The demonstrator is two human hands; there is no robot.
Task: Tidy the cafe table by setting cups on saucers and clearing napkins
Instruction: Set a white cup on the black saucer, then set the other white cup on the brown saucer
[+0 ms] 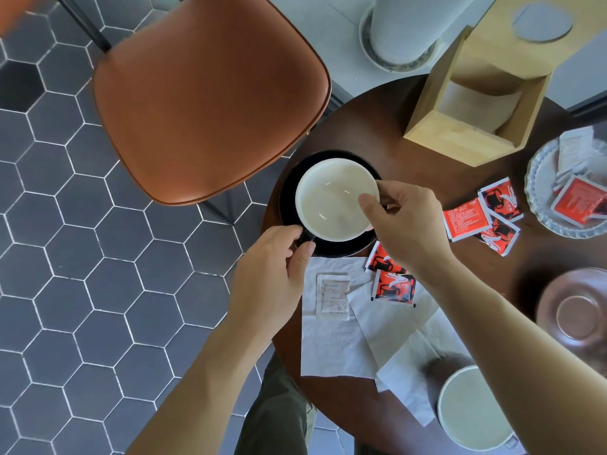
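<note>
A black cup with a white inside point(331, 198) sits on a black saucer point(289, 188) at the left edge of the round dark table point(368, 126). My left hand point(272, 270) pinches the cup's handle at its near side. My right hand point(404, 221) grips the cup's right rim, thumb over the inside. White napkins point(331, 343) lie spread below the saucer, with a small white sachet point(332, 297) on them. A second cup point(473, 408) stands at the near right, partly behind my right forearm. An empty brown saucer point(578, 313) lies at the right edge.
Red sachets point(394, 284) lie on the napkins, more point(483, 215) to the right. A glass dish point(538, 178) holds further sachets. A wooden napkin box point(473, 126) stands at the back. An orange chair point(210, 93) is beside the table over hexagon floor tiles.
</note>
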